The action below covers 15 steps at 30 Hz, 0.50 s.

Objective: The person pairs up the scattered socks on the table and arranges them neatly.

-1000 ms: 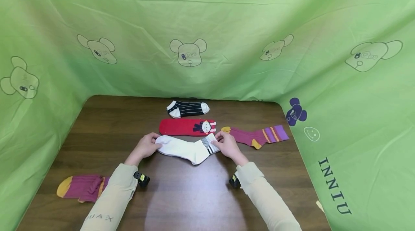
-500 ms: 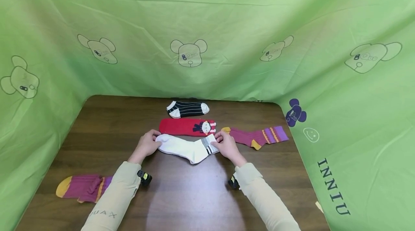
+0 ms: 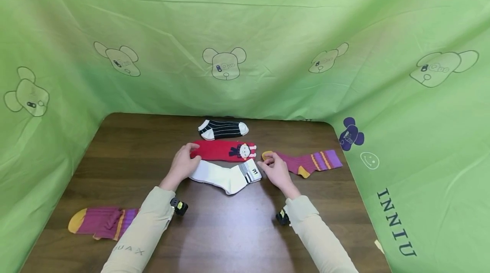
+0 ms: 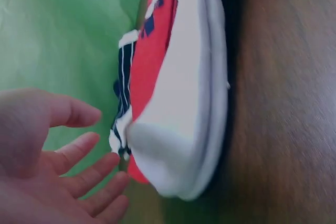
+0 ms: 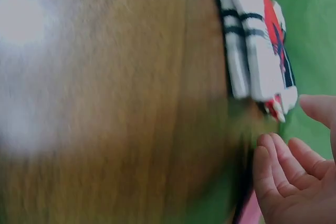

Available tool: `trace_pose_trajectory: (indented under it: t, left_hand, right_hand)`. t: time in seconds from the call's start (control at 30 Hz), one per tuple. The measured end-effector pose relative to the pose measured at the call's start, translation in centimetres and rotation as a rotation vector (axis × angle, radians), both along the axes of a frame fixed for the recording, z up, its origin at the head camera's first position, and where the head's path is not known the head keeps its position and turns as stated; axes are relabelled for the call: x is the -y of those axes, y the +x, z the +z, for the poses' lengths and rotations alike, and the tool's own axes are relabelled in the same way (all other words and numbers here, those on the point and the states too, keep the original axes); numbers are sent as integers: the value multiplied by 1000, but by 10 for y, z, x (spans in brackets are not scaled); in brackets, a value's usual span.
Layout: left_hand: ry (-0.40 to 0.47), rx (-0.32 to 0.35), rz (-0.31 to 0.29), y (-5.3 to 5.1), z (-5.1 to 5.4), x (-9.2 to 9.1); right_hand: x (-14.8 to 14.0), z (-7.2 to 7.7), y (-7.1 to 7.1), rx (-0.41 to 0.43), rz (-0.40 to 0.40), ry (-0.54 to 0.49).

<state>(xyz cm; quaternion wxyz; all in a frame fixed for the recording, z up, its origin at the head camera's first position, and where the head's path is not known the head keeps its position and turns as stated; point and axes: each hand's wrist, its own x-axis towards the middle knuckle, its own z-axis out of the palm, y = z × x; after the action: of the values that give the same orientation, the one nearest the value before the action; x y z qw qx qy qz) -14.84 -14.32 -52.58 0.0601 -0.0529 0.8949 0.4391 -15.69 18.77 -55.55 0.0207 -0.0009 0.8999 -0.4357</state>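
White socks [image 3: 218,176] with dark stripes at the cuff lie flat in the middle of the table; the wrist views show two, one on the other. My left hand [image 3: 183,164] hovers over their toe end, fingers parted and holding nothing in the left wrist view. Past the cuff, my right hand [image 3: 276,173] is likewise free, its fingers apart from the white socks [image 5: 257,51]. Just behind lies a red sock [image 3: 214,150] with a cartoon figure. A maroon sock [image 3: 291,162] with yellow toe and heel lies right of my right hand, which partly covers its toe.
A black striped ankle sock [image 3: 223,129] lies at the back of the wooden table [image 3: 153,137]. Another maroon sock [image 3: 101,222] is at the front left, partly behind my left sleeve. Green printed cloth [image 3: 226,18] encloses the back and sides.
Both hands have let go of the white socks. The left hand has moved up and right over the toe end; the right has drawn away to the right. The socks stay put.
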Motion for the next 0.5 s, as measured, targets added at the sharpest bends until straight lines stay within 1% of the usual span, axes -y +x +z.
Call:
trace_pose_trajectory:
  t: [0.13, 0.27, 0.33, 0.5]
  left_hand:
    - [37, -65, -26, -8, 3, -14]
    - [61, -126, -80, -14, 8, -31]
    - [76, -135, -106, -17, 10, -39]
    - [89, -124, -179, -20, 14, -59]
  right_hand:
    - [-11, 4, -3, -26, -57, -18]
    - [-23, 9, -5, -38, -102, -25]
    - [-29, 10, -6, -48, -111, -31]
    - [-42, 14, -7, -56, -124, -59]
